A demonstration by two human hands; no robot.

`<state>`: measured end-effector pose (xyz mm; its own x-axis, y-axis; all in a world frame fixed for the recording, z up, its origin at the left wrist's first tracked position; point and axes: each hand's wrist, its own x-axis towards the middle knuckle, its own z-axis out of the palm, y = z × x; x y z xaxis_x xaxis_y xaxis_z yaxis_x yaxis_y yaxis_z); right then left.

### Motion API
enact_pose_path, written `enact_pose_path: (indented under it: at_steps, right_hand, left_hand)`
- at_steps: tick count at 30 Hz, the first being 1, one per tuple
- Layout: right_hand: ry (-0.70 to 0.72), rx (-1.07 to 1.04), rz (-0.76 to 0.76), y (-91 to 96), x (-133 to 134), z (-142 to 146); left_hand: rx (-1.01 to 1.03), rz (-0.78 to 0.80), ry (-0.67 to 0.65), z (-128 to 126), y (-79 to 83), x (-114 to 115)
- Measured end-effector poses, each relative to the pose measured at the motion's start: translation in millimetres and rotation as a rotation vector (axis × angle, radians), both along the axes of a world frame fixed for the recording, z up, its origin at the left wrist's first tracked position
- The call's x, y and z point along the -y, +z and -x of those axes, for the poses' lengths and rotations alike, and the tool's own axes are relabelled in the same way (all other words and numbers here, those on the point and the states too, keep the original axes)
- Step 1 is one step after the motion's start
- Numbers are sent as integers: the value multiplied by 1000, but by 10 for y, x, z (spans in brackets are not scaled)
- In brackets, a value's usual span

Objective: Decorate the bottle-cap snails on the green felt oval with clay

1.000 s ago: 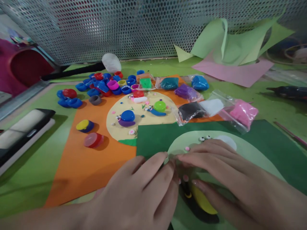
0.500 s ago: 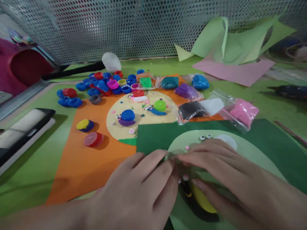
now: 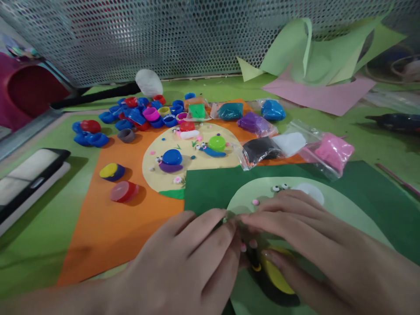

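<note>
My left hand [image 3: 188, 258] and my right hand [image 3: 302, 236] meet fingertip to fingertip over a pale green paper oval [image 3: 344, 210] glued on a dark green sheet [image 3: 210, 188]. Both pinch something tiny between them that I cannot make out. Under my right fingers lies a yellow and black clay figure [image 3: 272, 275]. Small googly eyes [image 3: 278, 187], a white clay blob [image 3: 310, 191] and a pink dot [image 3: 255, 202] sit on the oval just beyond my right hand.
An orange sheet [image 3: 108, 223] carries a yellow disc with clay snails [image 3: 193, 153]. Several bottle caps [image 3: 131, 118] lie at the back left, bags of coloured clay [image 3: 288, 144] at the back right. A phone [image 3: 29, 175] rests at left. Loose paper [image 3: 311, 65] leans on the mesh wall.
Both hands stay pinched together in the same place; the view has shifted slightly, nothing else has moved.
</note>
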<state>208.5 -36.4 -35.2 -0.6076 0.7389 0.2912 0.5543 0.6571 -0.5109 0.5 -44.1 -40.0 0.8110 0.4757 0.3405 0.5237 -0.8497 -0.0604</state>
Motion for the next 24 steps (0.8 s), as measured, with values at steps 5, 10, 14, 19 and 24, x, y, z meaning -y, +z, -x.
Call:
enact_pose_path:
  at_steps: [5, 10, 14, 19, 24]
  right_hand:
    - [8, 8, 0, 5, 8, -4]
    - [5, 0, -18, -30, 12, -17]
    - [5, -22, -13, -45, 30, -25]
    - [-8, -31, -24, -40, 26, -10]
    - [-3, -29, -20, -23, 15, -4]
  left_hand:
    - [30, 18, -5, 14, -26, 6]
    - [36, 23, 27, 15, -39, 16]
    - [34, 57, 3, 27, -16, -5]
    - [67, 92, 9, 38, -16, -50]
    - [103, 123, 4, 27, -19, -70]
